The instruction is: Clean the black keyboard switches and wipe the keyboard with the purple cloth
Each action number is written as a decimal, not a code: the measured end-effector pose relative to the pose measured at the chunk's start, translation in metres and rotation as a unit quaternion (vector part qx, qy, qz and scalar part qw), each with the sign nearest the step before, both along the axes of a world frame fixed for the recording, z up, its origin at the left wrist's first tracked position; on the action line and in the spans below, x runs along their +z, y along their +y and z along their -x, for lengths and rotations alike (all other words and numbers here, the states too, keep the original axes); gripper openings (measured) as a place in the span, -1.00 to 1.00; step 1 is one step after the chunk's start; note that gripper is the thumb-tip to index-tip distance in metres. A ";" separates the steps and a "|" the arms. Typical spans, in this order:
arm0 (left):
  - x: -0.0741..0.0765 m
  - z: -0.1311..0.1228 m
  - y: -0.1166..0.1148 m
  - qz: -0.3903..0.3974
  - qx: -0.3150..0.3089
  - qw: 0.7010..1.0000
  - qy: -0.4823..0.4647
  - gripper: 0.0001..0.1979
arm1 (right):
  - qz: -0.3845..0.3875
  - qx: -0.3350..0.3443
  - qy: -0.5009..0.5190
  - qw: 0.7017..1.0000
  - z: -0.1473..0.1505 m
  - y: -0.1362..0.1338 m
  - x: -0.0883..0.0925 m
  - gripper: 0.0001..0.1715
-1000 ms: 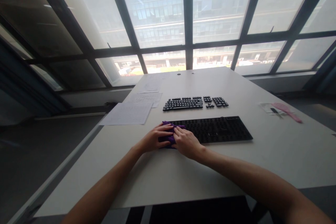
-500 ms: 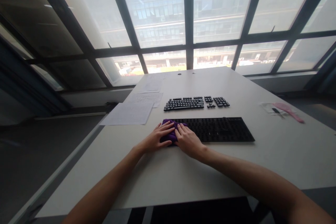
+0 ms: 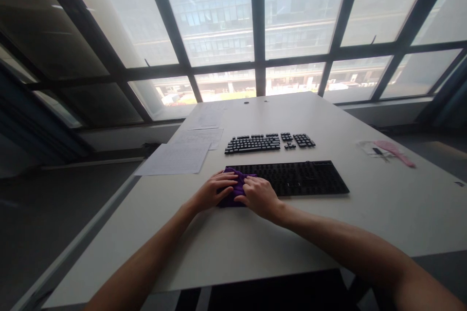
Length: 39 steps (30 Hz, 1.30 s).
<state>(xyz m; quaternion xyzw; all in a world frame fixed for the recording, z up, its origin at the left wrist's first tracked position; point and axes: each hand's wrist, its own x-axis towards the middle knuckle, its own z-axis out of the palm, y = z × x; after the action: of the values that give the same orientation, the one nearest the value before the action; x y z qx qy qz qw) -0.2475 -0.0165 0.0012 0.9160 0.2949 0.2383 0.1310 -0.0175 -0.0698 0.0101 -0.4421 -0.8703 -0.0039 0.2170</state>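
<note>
A purple cloth [image 3: 238, 187] lies crumpled over the left end of a black keyboard base [image 3: 292, 179] whose keycaps are off. My left hand [image 3: 211, 191] has its fingers bent over the cloth's left part, thumb against it. On the cloth's right side, my right hand [image 3: 260, 198] grips the fabric with curled fingers, thumb pointing left. The keyboard's left end is hidden under cloth and hands. Just beyond the base, loose black keycaps [image 3: 252, 143] are laid out in keyboard order.
Printed paper sheets [image 3: 173, 158] lie on the white table [image 3: 204, 248] at the left. To the right are a pink object with a handle [image 3: 396, 152] and a small dark tool [image 3: 380, 153] by a clear bag. Large windows [image 3: 222, 14] stand beyond the far edge.
The fingers of both hands have bent more, and my right hand now bunches the cloth. The cloth reaches slightly nearer to me. The whole view has shifted a little.
</note>
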 end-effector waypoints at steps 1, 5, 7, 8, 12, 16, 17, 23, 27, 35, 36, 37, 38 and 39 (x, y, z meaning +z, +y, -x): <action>0.000 0.000 0.000 -0.004 0.010 1.000 -0.015 -0.71 | 0.004 -0.002 0.011 1.000 -0.001 0.000 0.001 -0.60; 0.001 -0.002 0.000 -0.006 0.052 0.996 -0.075 -0.74 | 0.006 -0.023 0.048 0.999 -0.005 0.005 0.003 -0.56; 0.001 -0.002 0.000 -0.008 0.058 0.993 -0.099 -0.76 | -0.015 -0.049 0.051 0.997 -0.006 0.009 0.004 -0.66; 0.000 -0.001 0.001 -0.010 0.063 0.993 -0.103 -0.76 | -0.021 -0.065 0.045 0.997 -0.007 0.011 0.004 -0.71; -0.006 0.002 0.006 -0.013 0.100 0.992 -0.079 -0.72 | -0.005 -0.115 0.004 0.993 -0.010 0.015 0.003 -0.74; -0.009 0.003 0.008 -0.019 0.109 0.993 -0.050 -0.73 | 0.012 -0.098 -0.008 0.995 -0.011 0.016 0.003 -0.71; -0.008 0.002 0.008 -0.025 0.111 0.992 -0.048 -0.74 | 0.013 -0.088 -0.001 0.996 -0.012 0.017 0.003 -0.69; 0.002 -0.012 -0.006 -0.076 0.113 0.990 -0.033 -0.72 | -0.027 -0.099 0.044 0.994 -0.034 0.041 0.010 -0.66; 0.005 -0.027 -0.018 -0.096 0.071 0.993 0.021 -0.68 | -0.044 -0.142 0.057 0.987 -0.054 0.058 0.014 -0.70; -0.010 -0.030 -0.012 -0.087 0.011 0.992 0.089 -0.52 | -0.023 -0.059 0.023 0.998 -0.025 0.036 -0.007 -0.50; -0.010 -0.029 -0.011 -0.085 0.011 0.992 0.089 -0.53 | -0.009 -0.054 0.008 0.998 -0.021 0.033 -0.011 -0.43; -0.011 -0.028 -0.010 -0.083 0.011 0.993 0.088 -0.53 | 0.003 -0.054 -0.005 0.999 -0.018 0.031 -0.015 -0.38; -0.010 -0.028 -0.010 -0.080 0.011 0.993 0.086 -0.52 | 0.015 -0.052 -0.016 0.998 -0.016 0.030 -0.018 -0.34; -0.009 -0.028 -0.010 -0.078 0.011 0.994 0.080 -0.51 | 0.024 -0.050 -0.025 0.998 -0.015 0.029 -0.020 -0.30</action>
<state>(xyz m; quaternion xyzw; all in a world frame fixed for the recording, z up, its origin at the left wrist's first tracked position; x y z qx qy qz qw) -0.2197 -0.0268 -0.0082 0.9365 0.2947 0.1874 0.0328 -0.0020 -0.0410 -0.0101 -0.4901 -0.8521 -0.0050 0.1836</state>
